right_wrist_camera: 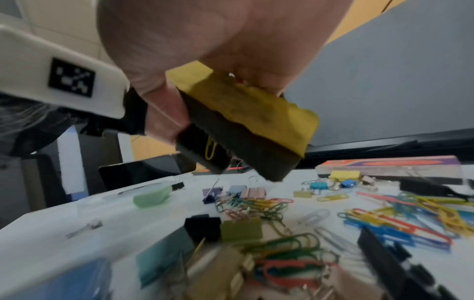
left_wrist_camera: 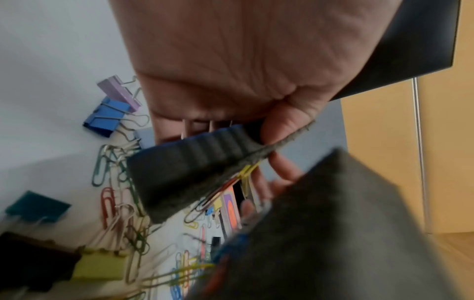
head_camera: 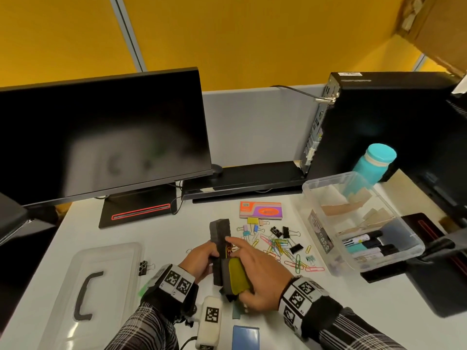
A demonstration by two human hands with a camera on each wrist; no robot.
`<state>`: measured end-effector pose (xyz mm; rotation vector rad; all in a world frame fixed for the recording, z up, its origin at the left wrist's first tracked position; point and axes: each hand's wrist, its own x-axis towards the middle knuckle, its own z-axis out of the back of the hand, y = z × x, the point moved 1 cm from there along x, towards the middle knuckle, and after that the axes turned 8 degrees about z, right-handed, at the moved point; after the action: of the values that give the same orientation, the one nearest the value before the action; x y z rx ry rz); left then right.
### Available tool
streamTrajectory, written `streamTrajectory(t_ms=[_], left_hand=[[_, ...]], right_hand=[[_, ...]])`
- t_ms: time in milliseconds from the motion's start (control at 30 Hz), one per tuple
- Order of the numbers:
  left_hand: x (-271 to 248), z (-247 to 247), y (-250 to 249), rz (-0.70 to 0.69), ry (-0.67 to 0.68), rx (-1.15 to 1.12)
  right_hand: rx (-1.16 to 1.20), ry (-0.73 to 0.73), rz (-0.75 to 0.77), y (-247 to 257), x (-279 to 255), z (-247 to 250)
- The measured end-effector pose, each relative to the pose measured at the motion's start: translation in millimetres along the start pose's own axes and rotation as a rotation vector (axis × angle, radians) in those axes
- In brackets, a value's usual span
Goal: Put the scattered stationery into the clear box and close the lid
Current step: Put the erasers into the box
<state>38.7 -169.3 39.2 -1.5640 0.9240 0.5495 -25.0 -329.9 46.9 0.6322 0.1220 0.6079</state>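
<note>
Head view: the left hand (head_camera: 201, 258) grips a dark eraser (head_camera: 220, 238), the right hand (head_camera: 257, 276) a yellow-topped eraser (head_camera: 237, 275). Paper clips (head_camera: 228, 250) caught between them may drop short of the clear box (head_camera: 394, 258), well right of both grips.

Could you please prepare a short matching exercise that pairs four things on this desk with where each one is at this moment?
Things:
1. black eraser
2. yellow-topped eraser
3. markers
4. box lid

Places:
A. lying inside the clear box
B. flat on the desk, to the person's left
C. held in the left hand
D. held in the right hand

Pairs: 1-C, 2-D, 3-A, 4-B
</note>
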Motion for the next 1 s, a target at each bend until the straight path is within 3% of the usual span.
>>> streamTrajectory(t_ms=[233,467,700,833,1000], left_hand=[[-6.7,8.3,-12.9,-0.067,-0.061,-0.032],[-13.3,-2.5,-3.1,-0.061,-0.012,-0.003],[-13.6,3.3,-15.5,-0.119,-0.104,0.039],[-10.9,10.1,-11.2,-0.115,-0.100,0.022],[-20.2,1.4,-1.8,-0.121,-0.081,0.100]], right_hand=[[-0.046,0.154,0.013,-7.5,-16.9,-19.4],[-0.036,0.038,0.040,0.6,-4.4,-0.7],[-0.107,0.177,0.006,-6.7,-14.2,-14.0],[-0.029,0.096,-0.099,-11.0,-23.7,-8.3],[-0.005,0.016,0.034,5.7,-10.7,9.2]])
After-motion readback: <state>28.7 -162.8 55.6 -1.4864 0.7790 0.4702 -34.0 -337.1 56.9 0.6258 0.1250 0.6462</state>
